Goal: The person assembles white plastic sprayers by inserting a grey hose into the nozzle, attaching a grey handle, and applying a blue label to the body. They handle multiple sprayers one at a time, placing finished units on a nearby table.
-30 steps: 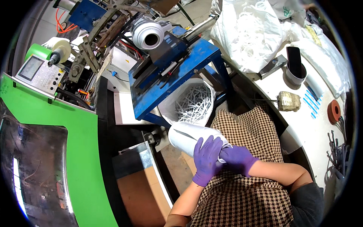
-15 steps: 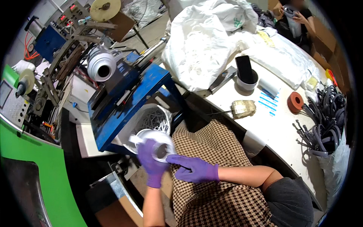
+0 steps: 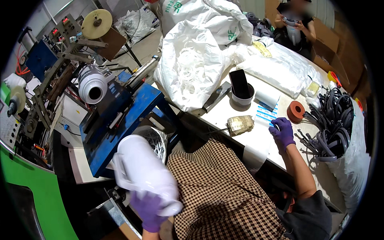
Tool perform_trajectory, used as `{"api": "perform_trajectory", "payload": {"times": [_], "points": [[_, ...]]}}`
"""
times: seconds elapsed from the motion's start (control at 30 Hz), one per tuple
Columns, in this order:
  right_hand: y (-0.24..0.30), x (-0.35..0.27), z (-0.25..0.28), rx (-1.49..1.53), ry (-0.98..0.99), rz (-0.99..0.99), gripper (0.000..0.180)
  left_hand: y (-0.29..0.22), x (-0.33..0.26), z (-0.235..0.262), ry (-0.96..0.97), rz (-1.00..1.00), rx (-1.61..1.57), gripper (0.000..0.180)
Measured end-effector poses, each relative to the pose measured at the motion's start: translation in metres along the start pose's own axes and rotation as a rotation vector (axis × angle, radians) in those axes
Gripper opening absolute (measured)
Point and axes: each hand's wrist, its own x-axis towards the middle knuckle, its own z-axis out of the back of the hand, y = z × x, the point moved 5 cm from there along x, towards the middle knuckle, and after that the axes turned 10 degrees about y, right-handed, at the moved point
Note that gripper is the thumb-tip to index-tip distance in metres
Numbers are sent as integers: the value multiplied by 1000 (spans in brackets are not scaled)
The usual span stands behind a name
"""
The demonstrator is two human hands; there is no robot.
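Note:
My left hand [image 3: 149, 210] is closed round the lower part of a glossy pale-white jug [image 3: 147, 168] with a side handle. The jug lies tilted in the air, somewhat blurred, left of my checked apron. Over on the white table, my right hand [image 3: 282, 131] reaches to the edge of a strip of blue-and-white labels [image 3: 264, 114]. Its gloved fingers are bent, with a gap between thumb and forefinger, and nothing shows in them. The label strip unrolls from a white roll [image 3: 267, 98], and its pale backing [image 3: 256, 152] hangs over the table's near edge.
Right of the labels are a reddish-brown tape roll [image 3: 295, 111] and a bundle of grey handles [image 3: 334, 124]. A phone [image 3: 239, 84] stands in a cup. A blue machine stand [image 3: 120, 136] is at left, above a scrap bin [image 3: 158, 146]. Another person [image 3: 294, 28] works at the far right.
My right hand has left the jug and moved right to the label strip. The jug, in my left hand, has swung down and left, now showing its side. The view has shifted.

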Motion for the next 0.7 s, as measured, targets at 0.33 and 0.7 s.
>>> {"api": "perform_trajectory", "payload": {"times": [0.33,0.7], "points": [[160,11,-10,427,65,432,8,-117,-93,-88,-427,-1229,2104,65],[407,22,-221,552,1134,619,27,-114,-89,-106,-623,-968,2665,58]]}}
